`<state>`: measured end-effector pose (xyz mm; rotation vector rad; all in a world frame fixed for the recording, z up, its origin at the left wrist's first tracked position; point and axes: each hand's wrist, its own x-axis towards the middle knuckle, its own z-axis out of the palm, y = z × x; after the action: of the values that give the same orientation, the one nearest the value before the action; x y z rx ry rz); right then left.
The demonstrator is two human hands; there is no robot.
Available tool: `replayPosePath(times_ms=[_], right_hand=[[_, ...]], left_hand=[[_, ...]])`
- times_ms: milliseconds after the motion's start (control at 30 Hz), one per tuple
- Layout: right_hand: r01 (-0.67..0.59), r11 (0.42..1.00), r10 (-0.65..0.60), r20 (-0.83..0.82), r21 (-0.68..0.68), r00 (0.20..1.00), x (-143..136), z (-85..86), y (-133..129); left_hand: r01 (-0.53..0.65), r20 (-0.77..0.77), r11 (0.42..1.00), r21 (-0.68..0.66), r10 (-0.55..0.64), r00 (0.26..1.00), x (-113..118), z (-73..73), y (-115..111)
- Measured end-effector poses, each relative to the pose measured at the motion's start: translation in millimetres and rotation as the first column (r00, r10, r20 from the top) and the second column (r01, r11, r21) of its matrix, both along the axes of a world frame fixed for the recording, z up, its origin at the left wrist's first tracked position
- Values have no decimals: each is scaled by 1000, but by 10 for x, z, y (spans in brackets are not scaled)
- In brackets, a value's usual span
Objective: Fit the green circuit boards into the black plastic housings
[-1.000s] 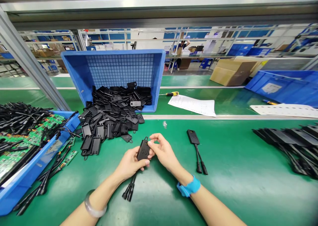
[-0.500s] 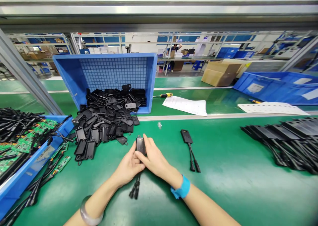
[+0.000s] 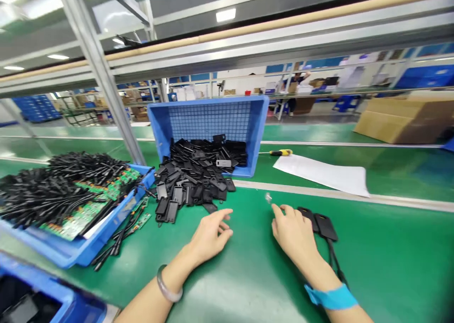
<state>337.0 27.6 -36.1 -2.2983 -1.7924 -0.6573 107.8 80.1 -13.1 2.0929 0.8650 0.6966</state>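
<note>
My left hand [image 3: 210, 233] hovers over the green bench with its fingers curved apart, holding nothing. In front of it is a heap of black plastic case halves [image 3: 193, 181], spilling from a tipped blue bin [image 3: 260, 134]. My right hand [image 3: 294, 231] is open, palm down, and no object shows in its fingers. Two black cases with cables lie side by side along its right edge. The outer case [image 3: 325, 227] shows plainly; the inner case [image 3: 308, 215] is partly covered by my hand, so contact is unclear. A small clear scrap [image 3: 268, 197] lies beyond my right fingertips.
At left, a blue tray [image 3: 117, 223] holds green circuit boards with black cables; several loose ones [image 3: 122, 233] lie beside it. Another blue bin [image 3: 78, 304] sits lower left. Behind are a yellow-black screwdriver [image 3: 282, 152], paper sheet [image 3: 319, 174] and cardboard box [image 3: 397, 119]. A metal post [image 3: 102, 72] rises at left.
My hands have parted and let go of the black cabled case, which now appears beside the other one at right. The head view has turned left and tilted.
</note>
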Motion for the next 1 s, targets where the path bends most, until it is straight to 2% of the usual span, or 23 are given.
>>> replayPosePath(times_ms=[33,67,100,133,167,233,333,433,533,600,633,667,700,733,800,833,867,900,933,967,1000], right_hand=[[-90,996,90,-10,20,996,-65,-39,7],[-173,984,174,-22,37,984,-129,-75,13],[-246,968,248,-34,52,968,-186,-109,19],[-304,950,308,-48,64,950,-234,-138,24],[-350,934,354,-62,75,933,-272,-163,27],[-409,908,417,-88,95,905,-323,-199,33],[-453,885,465,-126,111,876,-365,-214,37],[-475,874,485,-182,96,855,-396,-186,33],[-492,867,493,-286,82,822,-430,-122,13],[-504,858,496,-413,99,764,-469,-62,-10],[-515,850,496,-502,113,708,-498,-30,-25],[-531,838,489,-605,125,629,-536,4,-41],[-551,824,464,-719,135,517,-584,36,-59],[-570,808,413,-832,147,371,-640,65,-79],[-588,788,232,-973,183,8,-768,109,-121],[-576,789,128,-975,212,-182,-832,123,-143],[-543,804,42,-934,242,-354,-891,131,-162],[-500,824,-18,-870,267,-493,-941,135,-179],[-458,843,-51,-805,282,-590,-977,135,-191],[-424,858,-67,-757,289,-650,-1000,132,-198],[-405,867,-71,-733,289,-676,-1006,129,-198]], left_hand=[[-76,-138,987,141,95,986,-92,106,42],[-144,-283,955,260,218,934,-207,215,81],[-198,-426,915,352,345,837,-346,320,114],[-243,-551,876,416,455,700,-505,411,140],[-290,-608,846,447,525,595,-679,483,157],[-377,-643,790,484,613,459,-1052,555,169],[-486,-653,693,532,701,287,-1571,502,157],[-519,-654,654,549,724,220,-1901,380,147],[-530,-624,625,572,752,214,-1996,333,120],[-567,-545,576,589,801,248,-1946,370,67],[-596,-482,555,580,824,297,-1893,404,28],[-628,-409,551,550,833,372,-1821,442,-19],[-652,-331,575,493,818,471,-1733,478,-71],[-653,-258,636,411,768,586,-1632,509,-123],[-534,-160,822,197,565,810,-1405,537,-205],[-427,-135,899,97,437,889,-1292,529,-223],[-333,-137,942,37,335,932,-1186,507,-218],[-283,-174,958,34,285,943,-1093,473,-188],[-288,-249,953,93,302,920,-1017,429,-134],[-331,-340,921,205,384,858,-960,381,-60],[-373,-418,862,342,495,762,-920,331,28]])
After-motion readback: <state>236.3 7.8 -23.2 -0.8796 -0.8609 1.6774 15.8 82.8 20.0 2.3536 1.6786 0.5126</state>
